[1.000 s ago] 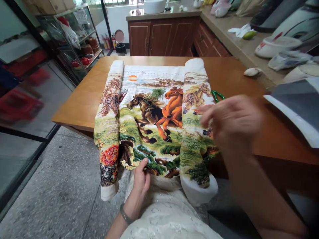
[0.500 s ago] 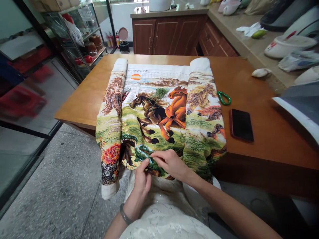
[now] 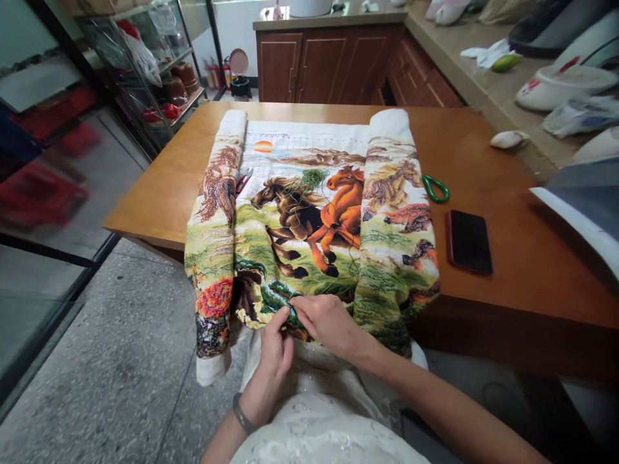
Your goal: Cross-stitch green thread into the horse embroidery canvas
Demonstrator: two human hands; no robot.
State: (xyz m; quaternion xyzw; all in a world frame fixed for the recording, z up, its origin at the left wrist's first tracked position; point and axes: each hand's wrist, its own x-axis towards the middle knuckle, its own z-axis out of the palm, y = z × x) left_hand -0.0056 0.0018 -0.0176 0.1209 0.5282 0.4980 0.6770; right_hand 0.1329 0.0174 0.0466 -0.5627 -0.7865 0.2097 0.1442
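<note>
- Cross-stitch horse tapestry [image 3: 309, 219] drapes off near edge of wooden table [image 3: 507, 258], both sides rolled to expose working area.
- Left hand [image 3: 274, 348] grips hem from below, steadying fabric.
- Right hand [image 3: 325, 320] fingertips pressed together, pinching at near edge; needle too small to tell.
- Phone [image 3: 468, 241], green scissors [image 3: 435, 188] lie right.

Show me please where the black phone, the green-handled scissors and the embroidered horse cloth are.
black phone [image 3: 468, 241], head view, middle of its dark screen
green-handled scissors [image 3: 436, 189], head view, on the green handle loop
embroidered horse cloth [image 3: 309, 212], head view, on the brown horse at its centre
</note>
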